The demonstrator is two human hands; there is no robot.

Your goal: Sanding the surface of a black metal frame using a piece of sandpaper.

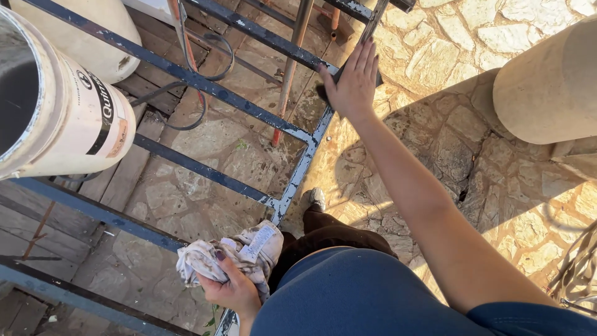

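Your right hand (353, 81) lies flat, fingers spread, pressing a dark pad (329, 86) on the blue metal frame (205, 84), whose rail runs toward you, while your left hand (233, 289) clenches a crumpled rag (239, 252) beside your hip.

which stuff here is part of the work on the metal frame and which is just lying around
In use:
right hand pressing a dark pad on the blue metal frame
left hand gripping a crumpled rag

Lying about:
white bucket
loose cable
stone column
wooden planks
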